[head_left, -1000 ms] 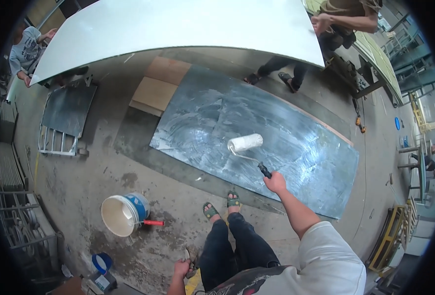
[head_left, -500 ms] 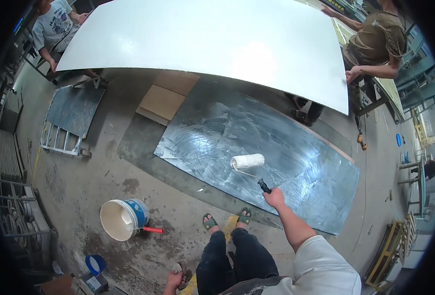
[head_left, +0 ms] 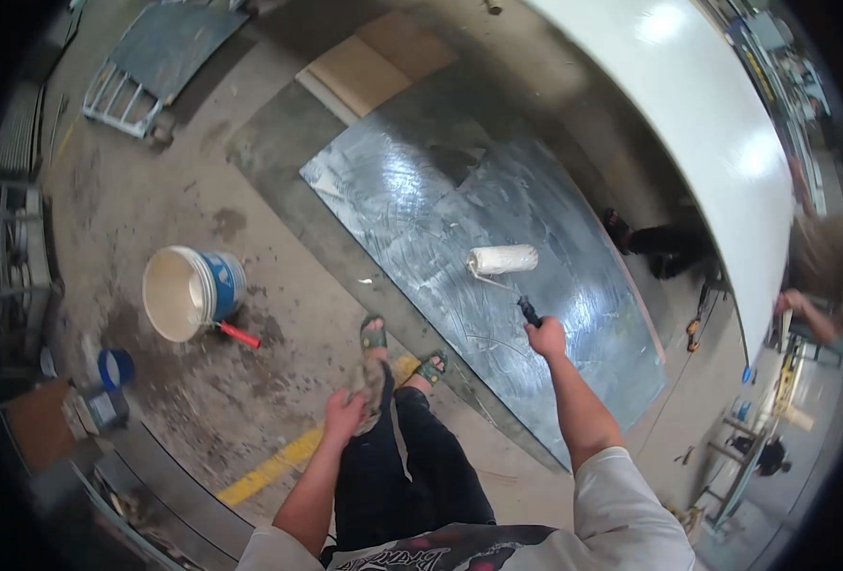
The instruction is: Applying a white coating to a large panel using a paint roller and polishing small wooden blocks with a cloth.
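My right hand is closed round the black handle of a paint roller. The roller's fluffy white sleeve is over a dark grey sheet smeared with wet, shiny streaks; whether it touches the surface I cannot tell. By my left thigh, my left hand grips a crumpled grey-brown rag that hangs beside my leg. To the left stands a white bucket with a blue band, its mouth tilted toward me. A second roller with a red handle sticks out of it.
A large white panel is held up at the right by a person, partly blurred. Brown boards lie beyond the grey sheet. A low metal cart stands far left. A blue tape roll lies near a brown board.
My view has swung to the right, and the white panel now sits further right. My left hand has come up with the rag. The roller stays in my right hand over the sheet.
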A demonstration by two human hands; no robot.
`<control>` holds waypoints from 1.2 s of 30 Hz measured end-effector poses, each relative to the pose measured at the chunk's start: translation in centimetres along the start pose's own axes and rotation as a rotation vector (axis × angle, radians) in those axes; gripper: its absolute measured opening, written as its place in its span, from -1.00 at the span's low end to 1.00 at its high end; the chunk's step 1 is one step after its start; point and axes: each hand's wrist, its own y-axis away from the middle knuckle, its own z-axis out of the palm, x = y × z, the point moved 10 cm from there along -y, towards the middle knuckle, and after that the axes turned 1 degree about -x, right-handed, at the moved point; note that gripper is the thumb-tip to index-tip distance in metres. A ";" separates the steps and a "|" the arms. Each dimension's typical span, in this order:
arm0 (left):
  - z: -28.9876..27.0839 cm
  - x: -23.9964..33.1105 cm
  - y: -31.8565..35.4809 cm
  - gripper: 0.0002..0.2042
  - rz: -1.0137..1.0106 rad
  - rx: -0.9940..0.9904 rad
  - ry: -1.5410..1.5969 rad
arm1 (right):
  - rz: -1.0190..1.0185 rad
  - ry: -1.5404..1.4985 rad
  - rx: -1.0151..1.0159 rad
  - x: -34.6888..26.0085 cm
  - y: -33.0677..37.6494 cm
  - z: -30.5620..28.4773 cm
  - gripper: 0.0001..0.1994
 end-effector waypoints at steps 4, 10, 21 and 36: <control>8.0 -1.7 -0.8 -0.81 -0.119 -0.143 0.058 | -0.032 0.165 0.013 -4.0 -6.8 -1.3 -0.55; 15.6 -7.3 -7.2 -0.85 -0.220 -0.297 0.045 | -0.204 0.215 0.031 -17.9 -19.7 0.0 -0.46; 11.0 -7.7 -18.5 -0.81 -0.029 -0.066 -0.337 | -0.364 0.418 -0.096 -32.6 -32.1 10.3 -0.58; 23.9 -17.2 -8.5 -0.82 0.151 -0.302 -0.743 | -0.077 0.269 -0.243 18.4 -20.3 12.8 -0.49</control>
